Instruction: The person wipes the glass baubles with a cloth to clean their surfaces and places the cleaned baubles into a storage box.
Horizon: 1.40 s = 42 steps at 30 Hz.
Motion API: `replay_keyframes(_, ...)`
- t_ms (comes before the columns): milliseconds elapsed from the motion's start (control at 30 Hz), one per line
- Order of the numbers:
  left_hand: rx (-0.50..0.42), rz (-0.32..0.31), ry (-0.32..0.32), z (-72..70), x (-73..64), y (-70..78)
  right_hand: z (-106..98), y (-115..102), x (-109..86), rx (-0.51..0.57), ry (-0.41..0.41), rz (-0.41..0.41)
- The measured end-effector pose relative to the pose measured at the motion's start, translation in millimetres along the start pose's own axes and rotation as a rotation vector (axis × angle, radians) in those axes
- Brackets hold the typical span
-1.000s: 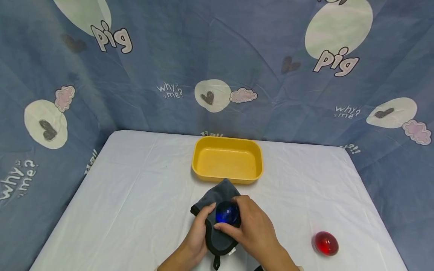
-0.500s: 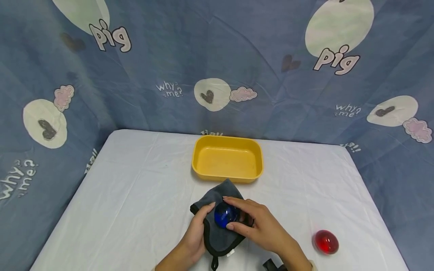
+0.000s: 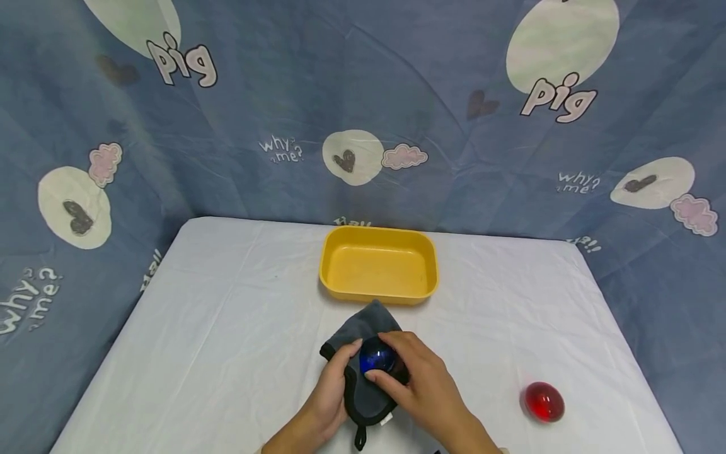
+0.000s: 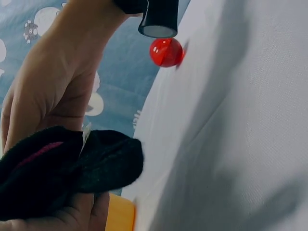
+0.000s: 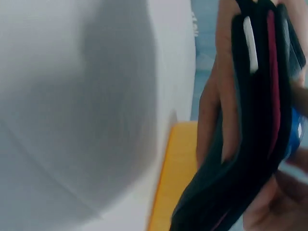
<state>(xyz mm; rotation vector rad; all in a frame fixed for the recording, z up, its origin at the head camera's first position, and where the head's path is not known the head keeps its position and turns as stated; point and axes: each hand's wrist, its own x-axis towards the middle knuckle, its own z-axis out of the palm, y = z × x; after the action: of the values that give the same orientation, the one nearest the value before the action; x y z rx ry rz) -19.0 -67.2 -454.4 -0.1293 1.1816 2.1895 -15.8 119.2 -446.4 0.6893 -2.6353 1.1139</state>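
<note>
— Where are the hands?
— Close together over the near side of a white-covered counter [image 3: 238, 353], low in the middle of the head view.

— What does each hold?
— The left hand [image 3: 326, 397] grips a dark grey cloth [image 3: 363, 325] edged in black, thumb on top, other fingers underneath. The right hand [image 3: 425, 381] pinches a shiny blue ball [image 3: 374, 355] between thumb and fingers, against the cloth's upper face. Whether the left thumb touches the ball, I cannot tell.

— Any details on the cloth?
— A black loop [image 3: 360, 437] at its lower end, a small white tag [image 3: 387, 419] near that, and, from the right wrist, a pink strip [image 5: 274, 77] along its side.

— And around them?
— A yellow tray [image 3: 379, 268] just beyond the cloth; a glossy red ball [image 3: 544, 402] well apart, toward the person's right. Behind everything hangs a blue curtain [image 3: 255, 88] printed "pig".
</note>
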Motion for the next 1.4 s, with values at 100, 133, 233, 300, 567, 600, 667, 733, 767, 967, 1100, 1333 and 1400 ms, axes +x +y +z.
replay_keyframes(100,0.016,0.001,0.016,2.2,1.1,-1.8,4,-7,0.4,-0.15,0.075,0.009)
replay_keyframes(133,0.02,-0.001,0.023,2.7,1.4,-2.3,5,-9,0.4,-0.202,0.094,0.008)
replay_keyframes(233,0.029,-0.011,0.03,3.2,2.0,-3.7,5,-16,0.6,-0.328,0.134,0.005)
replay_keyframes(300,0.029,-0.016,0.022,2.3,2.1,-3.4,4,-17,1.4,-0.349,0.135,-0.002)
replay_keyframes(567,-0.022,0.002,0.019,-8.1,-1.2,3.0,-11,3,4.0,0.07,-0.075,-0.006)
replay_keyframes(600,-0.031,0.004,0.009,-8.9,-1.2,3.6,-12,6,4.0,0.124,-0.09,-0.019)
replay_keyframes(667,-0.046,0.01,-0.007,-9.6,-1.0,4.3,-13,11,4.0,0.184,-0.115,-0.044)
replay_keyframes(733,-0.057,0.01,-0.021,-9.8,-0.4,4.7,-12,13,4.0,0.199,-0.13,-0.059)
replay_keyframes(767,-0.061,0.009,-0.025,-9.8,-0.2,4.8,-11,14,4.1,0.193,-0.132,-0.065)
replay_keyframes(967,-0.053,0.004,-0.014,-8.9,-0.3,4.7,-5,14,3.1,0.111,-0.093,-0.103)
replay_keyframes(1100,-0.026,0.03,-0.012,-7.1,-0.5,3.4,-4,10,1.3,0.034,-0.072,-0.122)
replay_keyframes(1333,0.035,0.059,0.009,-3.0,-0.2,3.3,-9,1,-0.1,-0.078,-0.092,-0.087)
replay_keyframes(1400,0.049,0.066,0.017,-1.9,0.3,3.3,-10,-2,-0.2,-0.119,-0.096,-0.077)
